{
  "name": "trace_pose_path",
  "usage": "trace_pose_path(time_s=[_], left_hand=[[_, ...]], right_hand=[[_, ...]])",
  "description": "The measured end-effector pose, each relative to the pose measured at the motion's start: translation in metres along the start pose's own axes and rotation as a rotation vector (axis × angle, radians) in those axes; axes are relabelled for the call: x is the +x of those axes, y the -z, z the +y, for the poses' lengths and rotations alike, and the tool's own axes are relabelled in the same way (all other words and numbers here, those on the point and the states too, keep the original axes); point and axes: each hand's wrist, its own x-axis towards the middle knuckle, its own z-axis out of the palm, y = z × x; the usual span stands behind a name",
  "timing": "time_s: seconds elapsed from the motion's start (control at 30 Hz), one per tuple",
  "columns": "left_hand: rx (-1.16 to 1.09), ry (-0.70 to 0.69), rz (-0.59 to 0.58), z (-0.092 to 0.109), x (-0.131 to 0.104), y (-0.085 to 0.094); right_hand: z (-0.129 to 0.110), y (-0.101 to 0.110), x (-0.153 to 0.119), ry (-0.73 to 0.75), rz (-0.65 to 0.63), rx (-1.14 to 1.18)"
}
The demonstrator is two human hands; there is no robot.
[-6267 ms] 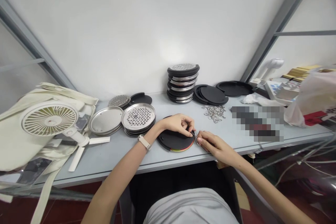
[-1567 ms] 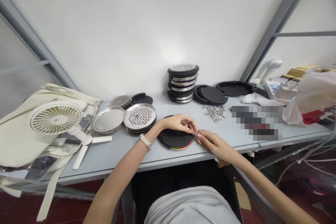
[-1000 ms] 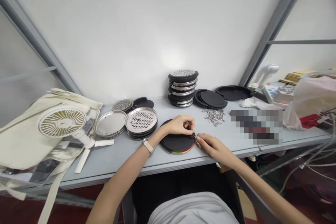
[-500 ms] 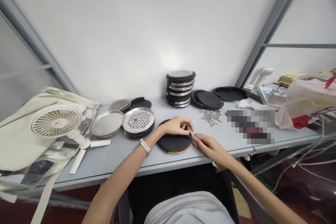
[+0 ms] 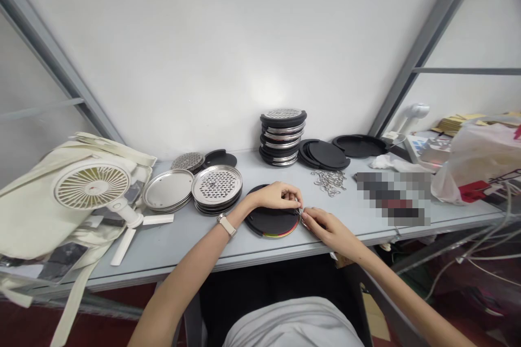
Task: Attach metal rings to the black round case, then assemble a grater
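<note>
The round piece at the centre of the frame is black, its lower edge banded in yellow-green and red. The surface is pale blue-grey. Left of centre, the front grater disc is silver, patterned with rows of dark perforations. The fan, at left, is white with radial ribs; the bag behind it is cream. The watch strap is beige.

Along the worktop's back edge, the tall stack is showing glossy metal rims between matt black layers. Nearer the left edge, the plain discs are gleaming like smooth metal, while the perforated disc is looking rougher. By the front edge, the black tray is appearing matt, plastic-like.
</note>
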Motion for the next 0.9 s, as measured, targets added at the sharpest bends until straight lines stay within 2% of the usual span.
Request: trace_pose_path(time_s=[0.17,0.43,0.7,0.9], left_hand=[[0.019,-0.007,0.072,-0.005,0.0,0.0],[0.001,0.01,0.065,-0.008,0.002,0.001],[0.046,-0.01,-0.051,-0.011,0.002,0.005],[0.044,-0.006,-0.058,-0.003,0.0,0.005]], right_hand=[[0.001,0.0,0.0,-0.008,-0.011,-0.002],[-0.002,0.0,0.002,-0.035,-0.016,0.038],[0.001,0.0,0.002,-0.016,-0.009,0.034],[0.0,0.0,0.001,-0.012,-0.01,0.027]])
